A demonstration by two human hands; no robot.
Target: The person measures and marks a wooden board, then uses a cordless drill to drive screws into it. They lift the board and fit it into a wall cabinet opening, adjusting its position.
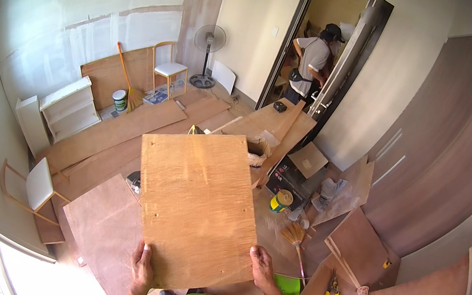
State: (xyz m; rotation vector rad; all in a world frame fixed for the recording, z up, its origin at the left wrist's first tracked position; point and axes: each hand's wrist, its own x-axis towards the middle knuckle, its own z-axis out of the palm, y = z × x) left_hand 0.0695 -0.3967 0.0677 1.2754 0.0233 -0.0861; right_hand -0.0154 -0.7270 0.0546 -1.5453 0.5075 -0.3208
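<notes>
A rectangular plywood panel [195, 209] is held up in front of the body by both hands, gripped along its near bottom edge. The left hand [142, 263] is clamped on the lower left corner, fingers curled over the face of the board; the right hand [261, 268] is clamped on the lower right corner, thumb laid on top. The hands are set well apart, one at each corner, so the panel is carried level and tilted slightly away. For the panel to be handled well, an even grip at both corners should be maintained and the far edge watched, since that edge hangs over clutter and is judged likely to catch on it. Below the panel, the floor [273, 221] is covered with larger plywood sheets [105, 232]. Just right of the right hand, a small hand broom [296, 237] and a green dustpan [288, 286] are seen, with yellow-handled pliers [329, 293] a little further right. A yellow-lidded can [281, 201] and a dark box [289, 179] lie beyond. At the left, a white-seated chair [35, 187] and a white shelf unit [69, 109] are placed near the wall. At the back, a standing fan [207, 53], a second chair [169, 69] and a long broom [126, 78] are visible, and another person [311, 60] is seen working in the doorway.
</notes>
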